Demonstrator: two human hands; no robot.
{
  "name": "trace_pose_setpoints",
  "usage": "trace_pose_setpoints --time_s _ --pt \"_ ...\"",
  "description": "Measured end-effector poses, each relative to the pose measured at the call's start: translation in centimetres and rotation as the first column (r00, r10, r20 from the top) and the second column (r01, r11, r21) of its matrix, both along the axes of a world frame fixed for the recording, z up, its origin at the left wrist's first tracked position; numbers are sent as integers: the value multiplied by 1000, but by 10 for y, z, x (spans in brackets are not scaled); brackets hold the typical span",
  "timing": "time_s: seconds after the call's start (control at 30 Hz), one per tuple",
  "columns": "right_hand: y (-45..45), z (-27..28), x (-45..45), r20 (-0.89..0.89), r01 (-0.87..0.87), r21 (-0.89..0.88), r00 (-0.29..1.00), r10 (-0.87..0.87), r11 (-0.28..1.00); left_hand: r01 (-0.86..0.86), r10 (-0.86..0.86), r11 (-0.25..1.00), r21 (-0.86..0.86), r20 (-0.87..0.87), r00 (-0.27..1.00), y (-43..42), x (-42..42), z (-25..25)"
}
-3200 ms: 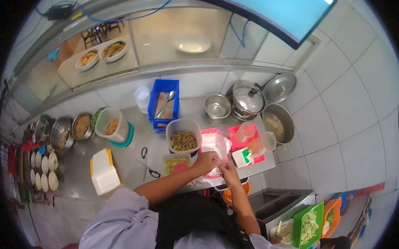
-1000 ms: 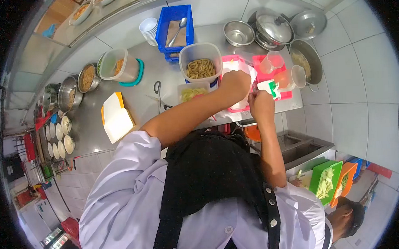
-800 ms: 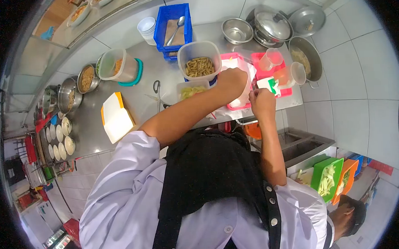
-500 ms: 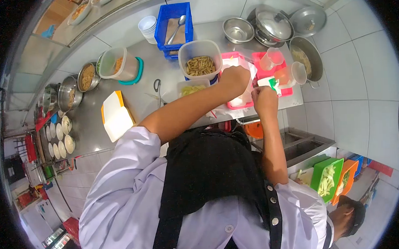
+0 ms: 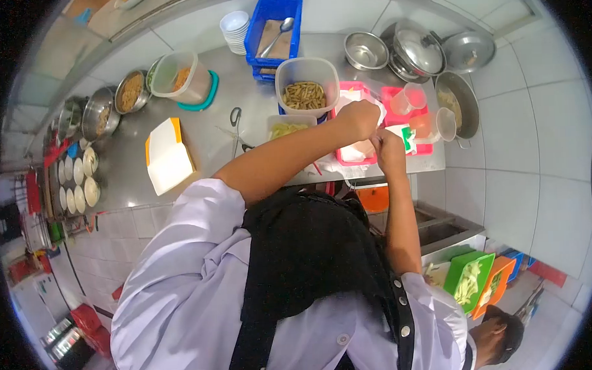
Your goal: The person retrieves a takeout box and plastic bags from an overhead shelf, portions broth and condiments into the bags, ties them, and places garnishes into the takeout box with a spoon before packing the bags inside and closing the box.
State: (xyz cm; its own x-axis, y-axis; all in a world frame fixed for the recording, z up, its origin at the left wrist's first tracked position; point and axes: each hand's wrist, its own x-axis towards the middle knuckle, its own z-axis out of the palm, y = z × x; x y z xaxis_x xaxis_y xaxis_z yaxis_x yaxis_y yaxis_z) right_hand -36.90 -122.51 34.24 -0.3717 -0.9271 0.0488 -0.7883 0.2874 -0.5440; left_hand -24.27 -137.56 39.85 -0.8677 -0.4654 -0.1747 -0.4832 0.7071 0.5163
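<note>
My left hand (image 5: 360, 121) is closed, palm down, over the pink tray (image 5: 355, 158) lined with white paper. My right hand (image 5: 389, 149) is closed in a pinch just right of it, the fingertips almost touching. Whatever is between the fingers is hidden or too small to name. A green and white packet (image 5: 408, 139) lies behind my right hand, beside clear plastic cups (image 5: 408, 99) on a second pink tray (image 5: 393, 119). Left of my left hand is a clear tub of short greenish-brown pieces (image 5: 304, 97), with a smaller tub of pale green slices (image 5: 286, 129) in front.
Scissors (image 5: 235, 119) and an open takeaway box (image 5: 168, 157) lie on the steel table. Blue bins (image 5: 274, 36), a steel bowl (image 5: 366, 51) and a deep pot (image 5: 458, 107) stand behind. Another person (image 5: 494, 338) is at the lower right, near green and orange crates (image 5: 469, 282).
The view has tilted down since the earliest frame and has just shifted slightly. Both hands stay close together over the pink tray; my right hand is now nearer my left than half a second ago.
</note>
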Motion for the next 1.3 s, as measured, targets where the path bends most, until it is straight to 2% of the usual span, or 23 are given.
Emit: trace_pose_setpoints --time_s 0.1,0.13,0.17,0.23,0.3,0.37,0.43,0.47,0.57,0.6,0.67,0.73,0.8,0.93,1.03,1.07,1.17,1.27,1.3 --pt "4 54 8 24 38 -19 999 -37 999 -27 29 998 49 -40 999 -10 17 2" --pt "7 55 1 89 -7 -214 996 27 977 -27 30 998 56 -59 998 -13 24 4" --pt "7 74 3 84 -34 -196 995 52 980 18 -2 997 69 -220 976 -12 37 12" --pt "4 147 13 78 -77 -157 993 90 985 114 -51 989 95 -502 863 -5 57 37" --pt "-5 195 26 -37 -158 -214 987 154 964 222 -72 967 124 -706 705 1 53 52" --pt "-12 237 37 -184 -234 -214 963 196 948 306 -32 921 241 -736 676 3 54 71" --pt "-19 269 46 -351 -295 -156 909 226 943 333 4 836 435 -613 790 -3 63 96" --pt "-24 276 53 -342 -309 -245 914 217 919 371 -13 829 418 -649 760 -5 68 103" --pt "-34 300 74 -415 -263 -176 894 170 949 443 -6 809 387 -748 664 -10 88 107" --pt "-37 302 82 -361 -243 -212 919 155 946 445 22 809 385 -776 631 -12 96 105" --pt "-48 308 118 -313 -315 -371 928 202 873 440 53 817 372 -809 586 -15 114 104" --pt "-50 306 135 -225 -327 -355 939 259 876 422 60 838 346 -827 559 -20 135 106" --pt "-48 299 135 -96 -300 -161 953 288 940 382 42 852 357 -774 632 -27 152 105" --pt "-67 305 156 -167 -502 -219 864 475 837 285 9 887 362 -632 775 -35 202 151" --pt "-75 321 181 -198 -487 -165 869 454 858 163 4 970 179 -686 728 -32 205 154" --pt "-77 319 181 -161 -442 -152 893 419 884 135 85 950 282 -648 757 -29 213 164" --pt "-78 325 194 -142 -355 -228 933 330 906 -1 110 988 155 -693 712 -28 235 163" --pt "-77 325 200 -14 -296 -220 954 300 930 -133 84 991 7 -809 582 -25 264 169" --pt "-75 327 205 22 -272 -201 959 282 941 -207 101 978 -30 -797 595 -20 274 172"
